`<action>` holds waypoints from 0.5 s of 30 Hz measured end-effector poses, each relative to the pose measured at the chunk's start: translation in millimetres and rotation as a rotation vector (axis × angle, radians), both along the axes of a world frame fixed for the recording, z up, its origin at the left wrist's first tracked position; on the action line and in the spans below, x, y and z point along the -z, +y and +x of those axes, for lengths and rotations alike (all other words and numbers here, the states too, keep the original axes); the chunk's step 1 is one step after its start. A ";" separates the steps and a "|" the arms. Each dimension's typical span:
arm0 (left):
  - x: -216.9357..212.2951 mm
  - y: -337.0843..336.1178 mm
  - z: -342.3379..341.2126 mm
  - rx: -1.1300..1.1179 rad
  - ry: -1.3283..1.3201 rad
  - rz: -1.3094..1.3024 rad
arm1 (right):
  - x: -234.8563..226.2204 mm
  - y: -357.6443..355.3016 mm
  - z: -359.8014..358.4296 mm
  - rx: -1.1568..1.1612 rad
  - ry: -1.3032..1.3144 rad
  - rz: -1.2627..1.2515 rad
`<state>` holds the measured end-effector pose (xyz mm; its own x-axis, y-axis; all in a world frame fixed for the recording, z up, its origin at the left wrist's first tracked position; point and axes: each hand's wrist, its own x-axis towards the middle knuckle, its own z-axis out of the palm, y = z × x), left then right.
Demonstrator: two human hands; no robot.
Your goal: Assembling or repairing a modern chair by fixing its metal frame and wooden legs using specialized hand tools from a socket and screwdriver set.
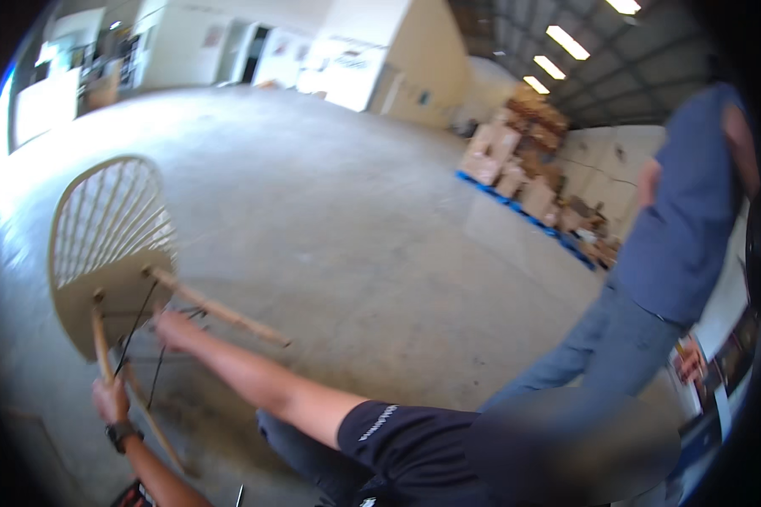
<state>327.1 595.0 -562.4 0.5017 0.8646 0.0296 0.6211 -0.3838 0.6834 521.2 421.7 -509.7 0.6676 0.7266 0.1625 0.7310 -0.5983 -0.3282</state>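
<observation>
A light-coloured chair (pixel 110 291) with a fan-shaped spindle back lies tipped over on the concrete floor at my left, its underside and wooden legs turned toward me. Thin black rods (pixel 135 331) run between the legs. My left hand (pixel 111 400), with a dark watch on the wrist, is closed around one chair leg (pixel 101 338). Reaching across from the right, my right hand (pixel 172 329) is closed beside the black rods under the seat. Blur hides what its fingers hold, though something thin and dark shows next to them. Another leg (pixel 228 311) sticks out above my right forearm.
A person (pixel 689 220) in a blue shirt and jeans stands close at the right. Behind, stacked cartons (pixel 516 160) rest on blue pallets (pixel 524 217). A thin, shiny rod (pixel 240 495) shows near the lower edge. White walls (pixel 347 51) line the far side.
</observation>
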 end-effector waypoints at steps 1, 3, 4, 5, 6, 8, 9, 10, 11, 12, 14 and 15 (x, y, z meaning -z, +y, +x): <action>-50.1 -30.7 40.6 0.052 -0.061 0.090 | -19.3 -15.1 36.6 0.051 -0.104 0.042; -20.0 -25.4 13.9 -0.028 0.007 0.132 | -21.0 -6.1 -16.9 0.020 0.036 0.128; -10.0 -18.2 21.5 0.019 -0.072 -0.016 | -27.7 -6.3 -25.3 0.020 0.023 0.123; -5.4 -13.3 37.2 0.070 -0.163 -0.163 | -36.9 -8.1 -23.7 0.005 0.050 0.140; 6.9 -9.4 41.2 0.077 -0.171 -0.167 | -36.8 -9.6 -28.9 -0.005 0.094 0.156; 23.0 -1.6 34.5 0.059 -0.213 -0.194 | -25.8 -2.5 -47.1 -0.043 0.085 0.252; 4.2 -7.9 35.5 0.062 -0.222 -0.176 | -26.1 5.0 -48.4 -0.126 0.087 0.286; -18.9 -21.0 29.8 0.073 -0.130 -0.044 | -21.6 12.9 -52.0 -0.214 0.106 0.320; -35.8 -30.4 9.9 0.054 -0.008 0.078 | -14.8 20.6 -63.4 -0.276 0.141 0.423; -78.7 -57.3 11.6 0.108 0.029 -0.091 | -6.5 16.1 -49.7 -0.341 0.224 0.361; -26.3 -36.6 41.3 0.222 -0.110 -0.016 | 6.0 9.8 -27.1 -0.395 0.058 0.178; -16.9 -38.1 41.3 0.244 -0.070 -0.098 | 11.9 -0.3 -25.6 -0.465 0.106 0.058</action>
<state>368.3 556.9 -545.5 0.6952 0.7188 -0.0062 0.4681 -0.4462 0.7628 495.6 421.4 -521.5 0.2894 0.9437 0.1602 0.8773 -0.1945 -0.4387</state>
